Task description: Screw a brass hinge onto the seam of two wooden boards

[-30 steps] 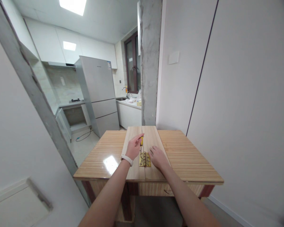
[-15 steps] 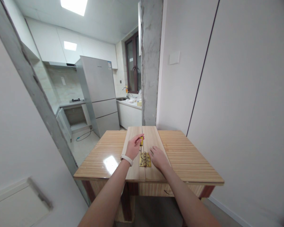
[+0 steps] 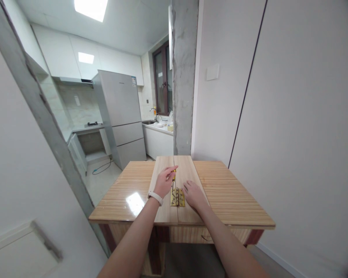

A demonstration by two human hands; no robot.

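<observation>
Two pale wooden boards lie side by side across the table, their long edges meeting at a seam. A brass hinge straddles that seam, with screws in its leaves. My left hand is closed around the yellow handle of a screwdriver, whose shaft points down at the left leaf's far end. Just beyond the hinge's right leaf, my right hand rests on the right board, fingers curled near the leaf. Whether its fingertips hold anything small cannot be seen.
The wood-grain table extends on both sides of the boards and has a drawer in front. Behind it stand a grey pillar and a silver fridge. A white wall runs along the right.
My left hand's fingers have shifted slightly on the screwdriver handle, with the index finger stretched farther over its top. My right hand stays in place on the board. The view has tilted a little.
</observation>
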